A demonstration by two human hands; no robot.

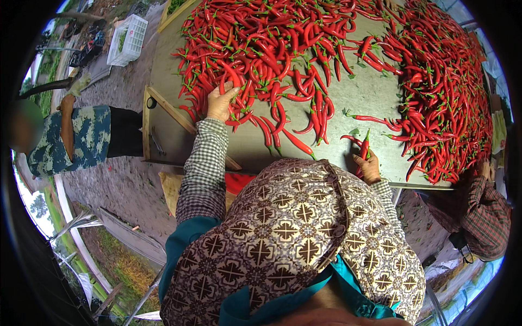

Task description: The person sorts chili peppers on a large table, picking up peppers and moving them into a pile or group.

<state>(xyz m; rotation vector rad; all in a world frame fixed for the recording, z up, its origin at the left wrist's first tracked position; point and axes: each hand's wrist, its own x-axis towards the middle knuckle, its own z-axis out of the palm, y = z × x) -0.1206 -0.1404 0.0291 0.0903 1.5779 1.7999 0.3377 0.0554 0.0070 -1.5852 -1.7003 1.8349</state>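
Red chili peppers (261, 45) with green stems lie heaped on a grey tabletop (355, 98). At the near left edge of this heap is my left hand (220, 102), its thumb and fingers around a red chili pepper (231, 75). Near the table's front edge, my right hand (368, 166) holds one or more red chili peppers (364, 151) pointing away from me, stem end up; its lower fingers are partly hidden. Loose peppers (297, 143) lie between the two hands. A second, larger heap of red chili peppers (440, 98) covers the right side of the table.
Wooden strips (173, 111) frame a corner at the table's left, with a pair of scissors (157, 141) inside. A person (77, 134) stands at the left; another person in a plaid sleeve (485, 208) is at the right heap. A white plastic crate (128, 40) stands at the upper left.
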